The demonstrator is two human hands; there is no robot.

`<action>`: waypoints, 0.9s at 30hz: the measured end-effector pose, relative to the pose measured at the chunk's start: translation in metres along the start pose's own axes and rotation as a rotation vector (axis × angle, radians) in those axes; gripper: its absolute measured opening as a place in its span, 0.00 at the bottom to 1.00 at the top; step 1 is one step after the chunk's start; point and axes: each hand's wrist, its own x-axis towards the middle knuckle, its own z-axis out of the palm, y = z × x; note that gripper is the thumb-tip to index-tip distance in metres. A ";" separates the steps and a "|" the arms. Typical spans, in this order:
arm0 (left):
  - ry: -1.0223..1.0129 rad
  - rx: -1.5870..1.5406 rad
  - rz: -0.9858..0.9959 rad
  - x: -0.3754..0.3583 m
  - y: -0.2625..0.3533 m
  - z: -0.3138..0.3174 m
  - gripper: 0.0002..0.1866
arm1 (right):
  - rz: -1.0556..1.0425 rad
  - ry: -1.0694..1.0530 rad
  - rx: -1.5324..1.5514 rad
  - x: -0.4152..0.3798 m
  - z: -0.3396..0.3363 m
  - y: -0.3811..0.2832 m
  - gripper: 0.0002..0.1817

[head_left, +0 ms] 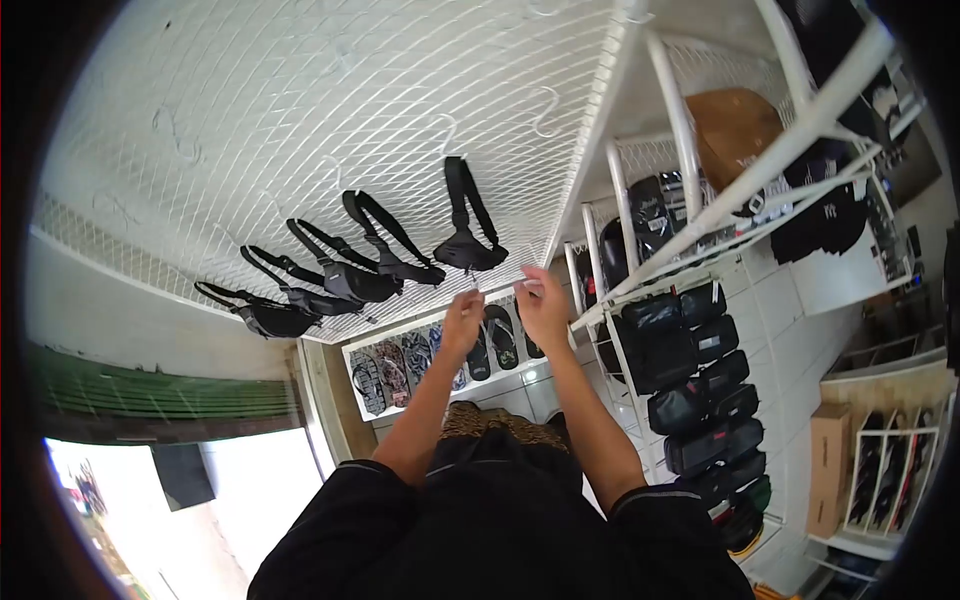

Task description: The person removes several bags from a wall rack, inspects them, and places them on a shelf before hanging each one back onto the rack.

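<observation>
A black waist bag hangs by its strap from a white hook on the wire grid wall, in front of my hands. Just under it, my left hand has its fingertips pinched together; whatever is between them is too small to make out. Beside it, my right hand is raised to the lower right of the bag, fingers bent but apart and holding nothing visible. To the left, several more black waist bags hang in a row by their straps.
A white rack of flip-flops stands below my hands. To the right are white metal shelf rails, several black cases, a brown cap and a cardboard box. A bright doorway lies lower left.
</observation>
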 end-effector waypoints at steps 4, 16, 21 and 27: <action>0.073 -0.014 0.252 0.036 0.035 -0.030 0.22 | -0.145 -0.019 -0.043 0.062 0.039 -0.058 0.23; 0.075 -0.084 0.472 0.049 0.163 -0.065 0.16 | -0.511 0.120 -0.412 0.140 0.097 -0.092 0.20; 0.067 -0.039 0.535 0.054 0.180 -0.072 0.16 | -0.337 -0.072 -0.078 0.133 0.097 -0.083 0.13; 0.082 0.104 0.614 0.072 0.208 -0.068 0.15 | -0.126 -0.235 0.128 0.084 0.092 -0.080 0.13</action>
